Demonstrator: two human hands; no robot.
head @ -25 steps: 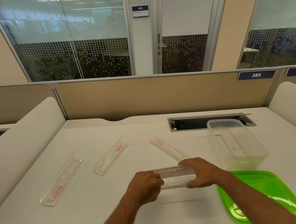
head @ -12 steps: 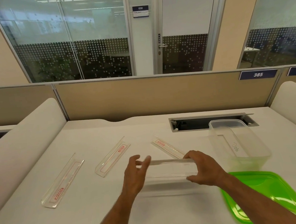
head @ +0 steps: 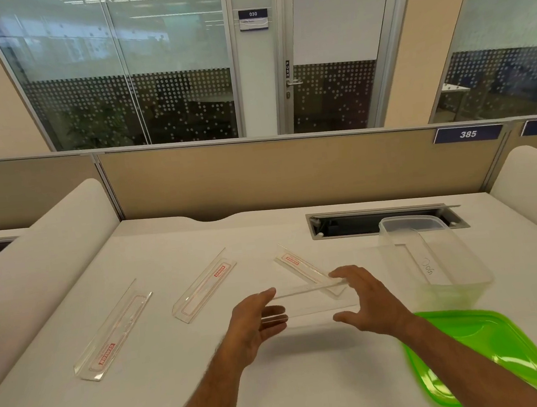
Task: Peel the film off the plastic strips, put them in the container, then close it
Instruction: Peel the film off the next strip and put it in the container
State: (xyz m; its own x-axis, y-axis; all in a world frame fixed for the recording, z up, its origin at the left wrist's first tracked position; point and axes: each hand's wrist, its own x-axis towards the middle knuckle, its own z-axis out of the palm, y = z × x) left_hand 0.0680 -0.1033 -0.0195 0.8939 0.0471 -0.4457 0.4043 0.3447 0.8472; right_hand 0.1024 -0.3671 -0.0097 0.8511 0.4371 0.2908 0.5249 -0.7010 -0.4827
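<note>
Spanning from the left hand (head: 256, 320) to the right hand (head: 366, 295), the clear plastic strip (head: 307, 302) lies crosswise. Both hands hold its ends, fingers spread wide.

Open white desk (head: 312, 381) lies at 6 o'clock between both forearms, while film-covered strips (head: 203, 284) at 9 to 11 o'clock, a clear container (head: 431, 252) at 2 o'clock and a green lid (head: 493, 342) at 4 o'clock crowd the sides.
</note>
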